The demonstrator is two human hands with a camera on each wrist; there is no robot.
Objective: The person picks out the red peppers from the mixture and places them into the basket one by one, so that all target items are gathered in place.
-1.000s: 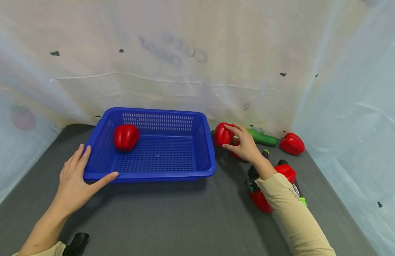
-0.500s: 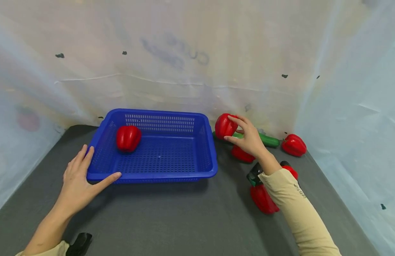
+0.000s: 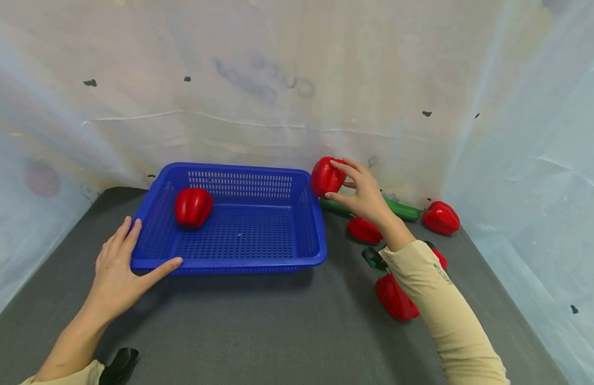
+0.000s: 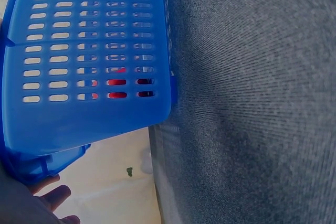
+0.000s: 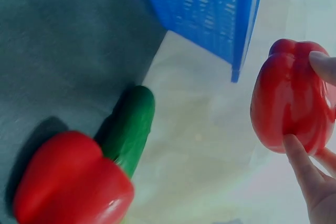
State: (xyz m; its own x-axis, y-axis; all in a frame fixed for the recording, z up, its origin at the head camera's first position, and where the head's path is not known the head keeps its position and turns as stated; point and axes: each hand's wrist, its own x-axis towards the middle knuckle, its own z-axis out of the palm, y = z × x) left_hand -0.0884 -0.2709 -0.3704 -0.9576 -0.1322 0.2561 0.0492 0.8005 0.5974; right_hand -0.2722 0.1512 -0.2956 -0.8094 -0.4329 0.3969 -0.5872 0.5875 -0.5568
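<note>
My right hand [image 3: 366, 199] pinches a red bell pepper [image 3: 324, 177] between thumb and fingers, up off the table by the right rim of a blue plastic basket [image 3: 239, 265]. In the right wrist view the held pepper [image 5: 289, 95] appears apart from the basket wall [image 5: 202, 14]. Fairly straight and spread, the fingers of my left hand [image 3: 113, 267] rest on the basket's left front corner. Inside the basket, toward its left end, lies another red bell pepper [image 3: 193, 207]. The left wrist view shows the basket's slotted side [image 4: 86, 124] and some fingertips.
A green cucumber [image 3: 402, 210] lies along the back, with a red pepper [image 3: 365, 230] before it and another red pepper [image 3: 441, 217] at the right. Nearer stand a dark, partly hidden vegetable [image 3: 372, 258] and a red pepper [image 3: 395, 299]. Plastic sheeting [image 3: 277, 80] walls the table.
My right hand has lifted the bell pepper from beside the cucumber, moving it up and then left toward the basket's rim. My left hand stays at the basket corner.
</note>
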